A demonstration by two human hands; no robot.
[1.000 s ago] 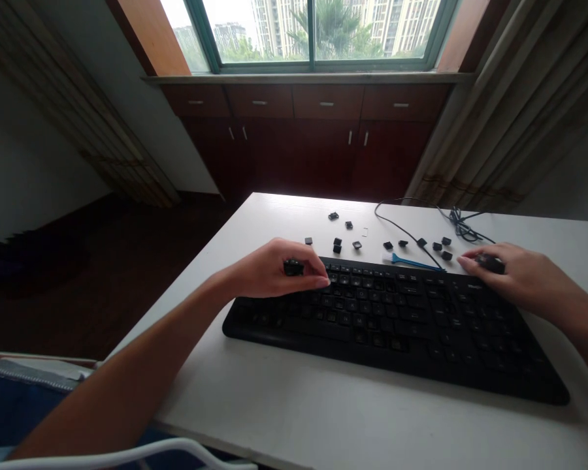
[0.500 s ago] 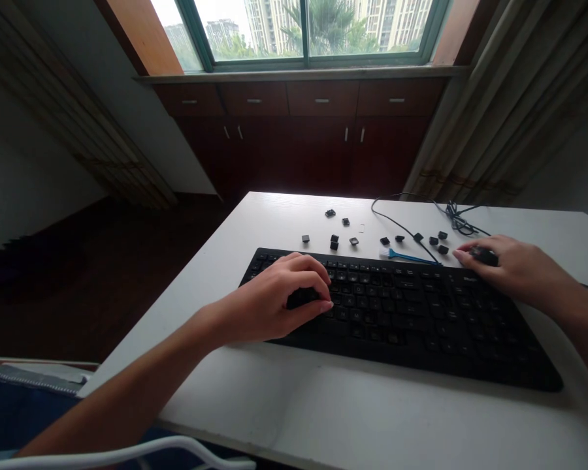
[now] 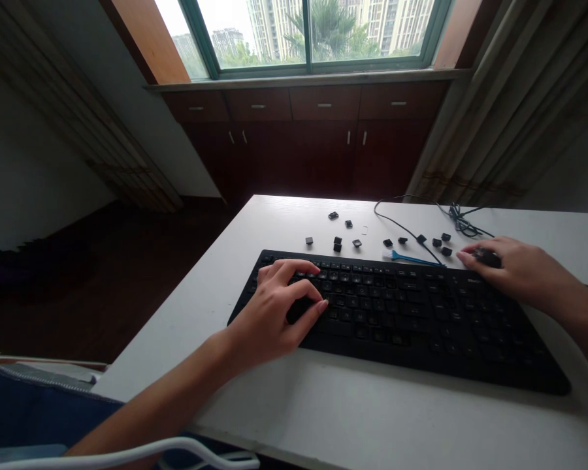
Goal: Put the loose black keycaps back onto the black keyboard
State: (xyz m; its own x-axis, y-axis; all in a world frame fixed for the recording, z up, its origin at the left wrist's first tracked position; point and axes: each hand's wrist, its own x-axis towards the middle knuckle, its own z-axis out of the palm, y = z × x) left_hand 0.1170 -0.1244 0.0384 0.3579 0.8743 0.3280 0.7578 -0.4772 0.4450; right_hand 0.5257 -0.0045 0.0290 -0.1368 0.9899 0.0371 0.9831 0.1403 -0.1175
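Observation:
A black keyboard (image 3: 411, 313) lies across a white table (image 3: 372, 418). My left hand (image 3: 274, 313) rests on the keyboard's left end, fingers curled and thumb pressed in, closed over a black keycap (image 3: 300, 307) against the keys. My right hand (image 3: 519, 274) sits at the keyboard's far right corner with its fingers closed on a small black object (image 3: 487, 259), too small to name. Several loose black keycaps (image 3: 337, 243) lie scattered on the table behind the keyboard.
A blue brush (image 3: 411, 259) lies along the keyboard's back edge, and a black cable (image 3: 396, 222) loops to a tangle at the back right. The table's left edge drops to a dark floor. A white chair rail (image 3: 166, 450) and blue cloth (image 3: 29, 418) are at the bottom left.
My left hand carried the black keycap from the keyboard's top-left edge down and toward me onto the left key rows. My right hand stayed where it was.

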